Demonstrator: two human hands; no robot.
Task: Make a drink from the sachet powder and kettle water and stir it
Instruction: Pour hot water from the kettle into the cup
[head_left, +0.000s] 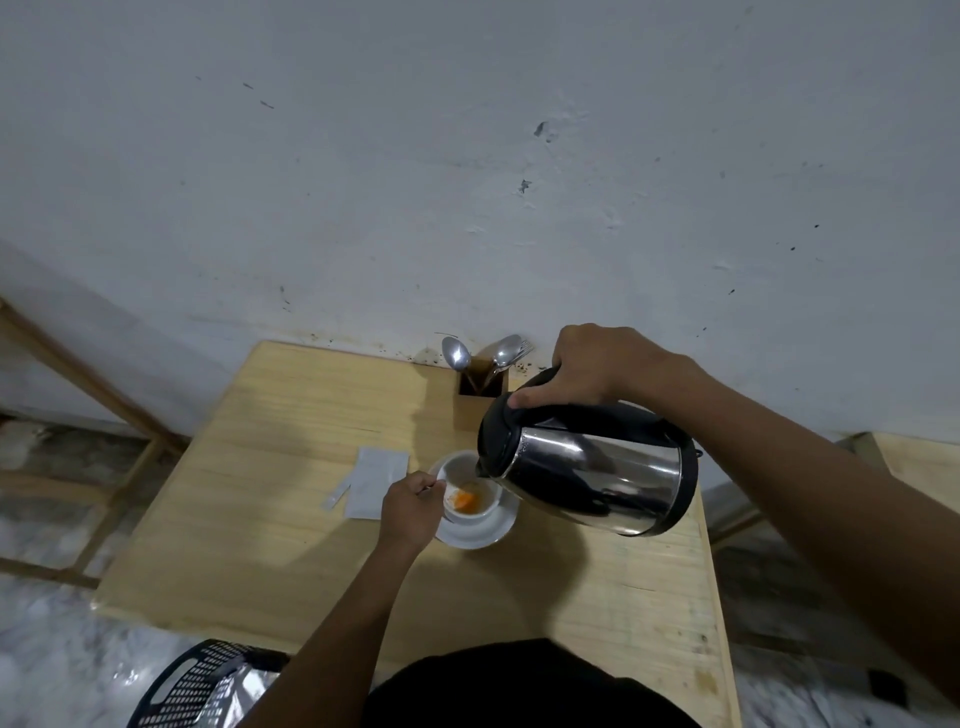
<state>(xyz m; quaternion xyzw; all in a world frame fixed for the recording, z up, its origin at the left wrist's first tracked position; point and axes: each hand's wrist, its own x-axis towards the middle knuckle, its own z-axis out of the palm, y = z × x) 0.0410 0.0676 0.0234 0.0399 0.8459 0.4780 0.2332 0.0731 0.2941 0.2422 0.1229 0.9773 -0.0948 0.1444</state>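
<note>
Dim, flat indoor light — soft shadows under the kettle (597, 467) on the table (291, 519). Bright glare streaks along its steel side. Strong wide-angle bending at the edges — corners soft, slightly blurred.

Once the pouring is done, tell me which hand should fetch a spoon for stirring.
Probably the right hand, once it sets down the kettle: it is nearer the spoons in the wooden holder. The left hand steadies the cup.

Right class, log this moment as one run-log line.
step: pouring | right hand: holds kettle tilted over cup | left hand: at cup rim | cup: orange powder, on saucer | sachet: opened, on table
</note>
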